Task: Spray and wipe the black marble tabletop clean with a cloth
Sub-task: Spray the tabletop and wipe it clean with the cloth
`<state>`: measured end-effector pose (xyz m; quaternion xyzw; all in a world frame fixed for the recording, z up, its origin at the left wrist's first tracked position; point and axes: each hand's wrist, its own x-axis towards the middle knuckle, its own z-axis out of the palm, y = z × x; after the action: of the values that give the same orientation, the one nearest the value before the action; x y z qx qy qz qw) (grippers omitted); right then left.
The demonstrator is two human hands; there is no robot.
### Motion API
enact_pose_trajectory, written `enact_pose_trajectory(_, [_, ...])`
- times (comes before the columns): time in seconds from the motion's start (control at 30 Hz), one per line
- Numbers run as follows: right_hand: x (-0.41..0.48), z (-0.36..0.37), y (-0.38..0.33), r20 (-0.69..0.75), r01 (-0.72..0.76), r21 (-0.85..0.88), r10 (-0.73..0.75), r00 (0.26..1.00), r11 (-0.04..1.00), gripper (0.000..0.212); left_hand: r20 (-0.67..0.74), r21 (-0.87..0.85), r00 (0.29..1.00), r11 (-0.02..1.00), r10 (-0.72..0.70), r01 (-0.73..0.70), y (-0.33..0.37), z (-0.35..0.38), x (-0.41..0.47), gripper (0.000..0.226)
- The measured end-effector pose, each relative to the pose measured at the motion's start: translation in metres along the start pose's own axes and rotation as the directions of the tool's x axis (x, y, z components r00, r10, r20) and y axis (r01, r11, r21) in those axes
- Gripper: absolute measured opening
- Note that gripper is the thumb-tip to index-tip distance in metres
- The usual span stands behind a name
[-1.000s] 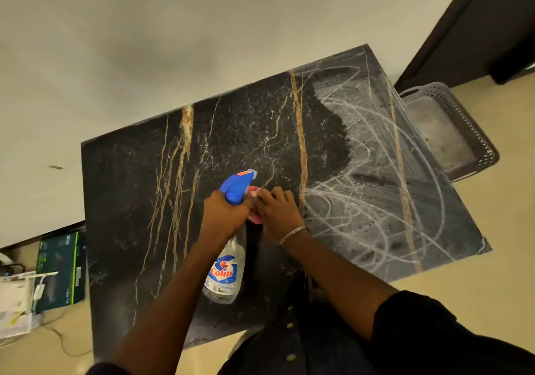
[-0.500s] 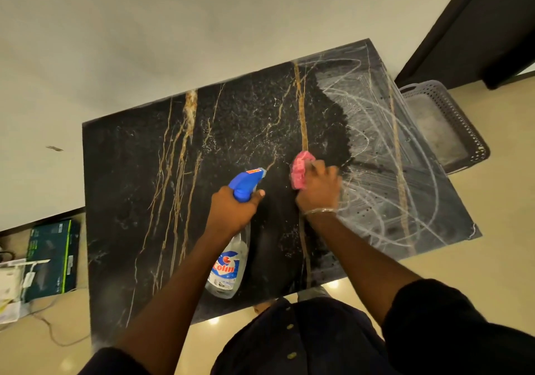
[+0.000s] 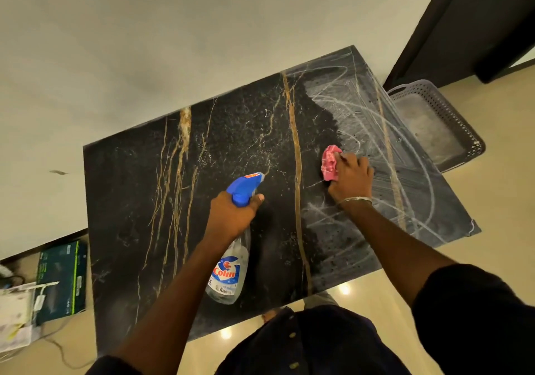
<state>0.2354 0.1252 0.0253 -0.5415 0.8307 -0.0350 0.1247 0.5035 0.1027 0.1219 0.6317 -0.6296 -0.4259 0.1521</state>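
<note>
- A home room; black marble tabletop (image 3: 231,149) against a plain wall (image 3: 173,42);
- glossy tiled floor (image 3: 492,259); plastic laundry basket (image 3: 451,120); boxes (image 3: 60,282) beside it

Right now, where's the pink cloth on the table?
In the head view the pink cloth is bunched under the right hand, on the right half of the black marble tabletop, at the edge of the hazy streaked patch.

Black gold-veined marble tabletop (image 3: 225,149), streaked white at right; crumpled pink cloth (image 3: 330,163) pressed there.
</note>
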Motion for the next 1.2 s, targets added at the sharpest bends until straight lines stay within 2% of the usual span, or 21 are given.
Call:
enact_pose_trajectory(0.1, [-0.010,0.003,-0.022,0.000,-0.111,0.035,0.111,0.994,0.993,0.078,-0.004,-0.030,1.000,1.000,0.006,-0.006,0.002,0.000,-0.003,0.014])
enact_pose_trajectory(0.13, [-0.019,0.007,-0.036,-0.012,-0.105,0.041,0.105,0.994,0.994,0.076,-0.004,-0.035,1.000,0.999,0.010,-0.011,0.003,0.000,-0.004,0.014])
enact_pose_trajectory(0.23, [-0.053,0.030,-0.081,-0.047,0.093,0.091,-0.089,0.995,0.991,0.068,0.008,0.012,1.000,1.000,0.014,-0.014,0.003,0.001,-0.009,0.016])
enact_pose_trajectory(0.3, [-0.076,0.042,-0.107,-0.046,0.240,0.122,-0.236,0.971,0.963,0.068,0.011,0.009,1.000,1.000,-0.014,0.014,0.003,0.002,-0.011,0.017])
enact_pose_trajectory(0.4, [-0.089,0.047,-0.119,0.028,0.400,0.063,-0.402,0.915,0.914,0.069,0.006,0.000,1.000,1.000,-0.027,0.027,0.003,0.003,-0.013,0.016])
enact_pose_trajectory(0.47, [-0.081,0.042,-0.105,0.016,0.453,0.018,-0.454,0.891,0.891,0.066,0.012,0.006,1.000,1.000,-0.012,0.012,0.002,0.002,-0.015,0.016])
enact_pose_trajectory(0.53, [-0.071,0.034,-0.079,0.002,0.386,-0.010,-0.386,0.922,0.922,0.063,0.020,0.006,1.000,1.000,0.004,-0.004,0.003,0.002,-0.017,0.014])
enact_pose_trajectory(0.6, [-0.059,0.025,-0.046,-0.045,0.237,-0.013,-0.237,0.970,0.972,0.064,0.019,0.003,1.000,1.000,0.019,-0.019,0.004,0.001,-0.019,0.013])
enact_pose_trajectory(0.7, [-0.048,0.015,-0.007,-0.070,0.081,-0.035,-0.084,0.994,0.996,0.071,0.031,0.003,0.999,1.000,0.025,-0.025,0.006,0.001,-0.022,0.014])
enact_pose_trajectory(0.87, [-0.064,0.016,-0.034,-0.039,-0.024,-0.017,0.023,0.999,1.000,0.069,0.023,-0.009,1.000,1.000,0.001,-0.001,0.003,0.003,-0.029,0.019])
enact_pose_trajectory(1.0, [-0.111,0.043,-0.090,-0.031,0.194,0.029,-0.193,0.981,0.981,0.065,0.015,-0.019,1.000,1.000,-0.010,0.010,-0.001,0.001,-0.037,0.019])
enact_pose_trajectory(1.07, [-0.133,0.052,-0.109,0.043,0.332,0.048,-0.334,0.942,0.942,0.064,0.013,0.009,0.999,0.999,-0.032,0.032,-0.004,0.003,-0.038,0.020])
enact_pose_trajectory(1.13, [-0.139,0.053,-0.109,0.078,0.431,0.022,-0.432,0.899,0.902,0.066,0.016,0.033,0.999,0.999,-0.042,0.041,-0.008,0.005,-0.038,0.022])
enact_pose_trajectory(1.2, [-0.132,0.047,-0.093,0.050,0.455,-0.030,-0.454,0.890,0.890,0.068,0.035,0.034,0.999,0.999,-0.023,0.022,-0.008,0.005,-0.040,0.019])
